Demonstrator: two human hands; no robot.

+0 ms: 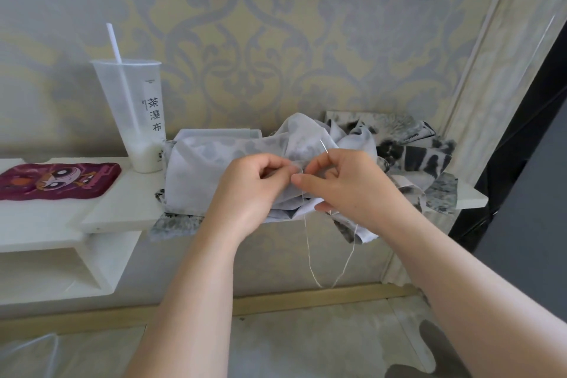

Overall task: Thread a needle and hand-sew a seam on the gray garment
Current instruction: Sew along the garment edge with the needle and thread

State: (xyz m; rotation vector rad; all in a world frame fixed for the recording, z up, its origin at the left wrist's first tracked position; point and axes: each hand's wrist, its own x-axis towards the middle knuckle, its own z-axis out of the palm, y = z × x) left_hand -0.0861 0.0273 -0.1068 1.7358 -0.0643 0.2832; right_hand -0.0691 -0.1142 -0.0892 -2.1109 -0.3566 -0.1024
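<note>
My forearms run off the bottom edge, and the thread (310, 252) dangles in a loop below my hands; its upper ends vanish behind my right hand (346, 187). That hand pinches the needle (324, 147), only the tip poking up above my fingers. My left hand (254, 187) nips a fold of the gray garment (196, 169), fingertips nearly touching the right's. The seam itself I can't make out. The garment is heaped on the white shelf (122, 205), hiding most of a clear box (214, 133) behind. Farther left stand the cup (138, 113) and a maroon cartoon pad (58, 179).
</note>
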